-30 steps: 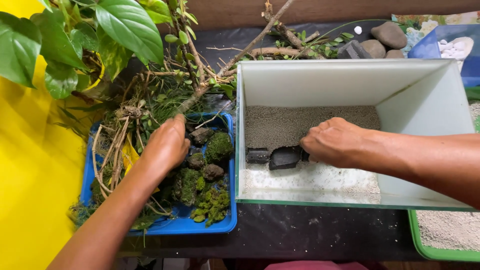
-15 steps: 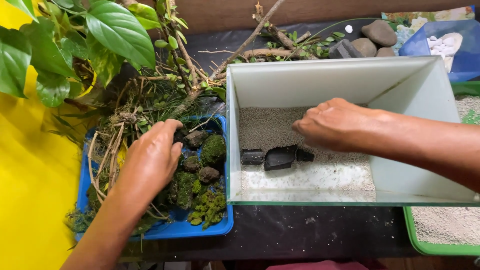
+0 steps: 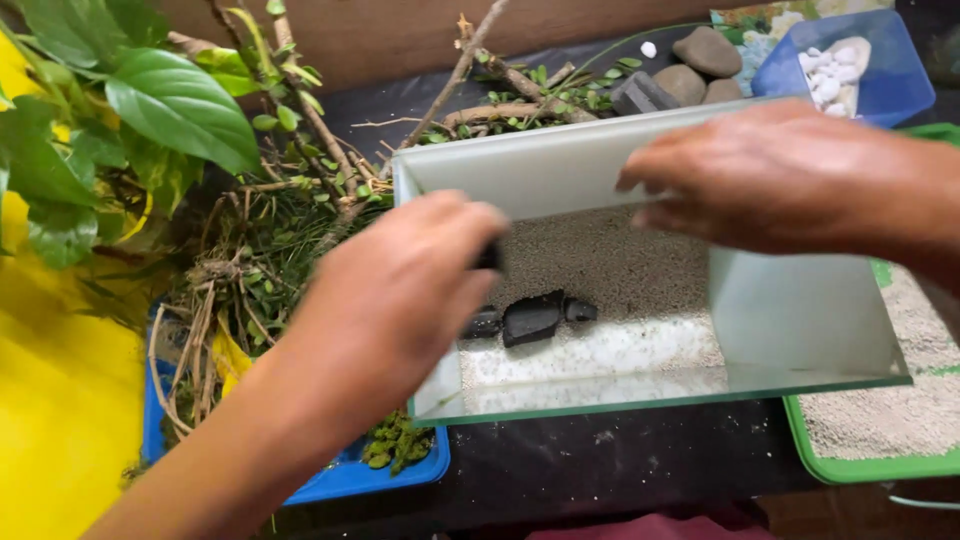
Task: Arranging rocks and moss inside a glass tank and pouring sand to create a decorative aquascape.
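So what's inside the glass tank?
The tank holds grey sand with three black stones in a row. The left hand holds something dark over them, mostly hidden. The right hand covers the back corner.

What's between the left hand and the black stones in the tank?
Head view: bare grey sand and the tank's left glass wall; the left hand hovers just above-left of the black stones.

The clear, smooth glass tank (image 3: pixel 800 320) held fine matt grey sand (image 3: pixel 600 265) and rough black stones (image 3: pixel 533 318), beside a glossy blue plastic tray (image 3: pixel 345 478).
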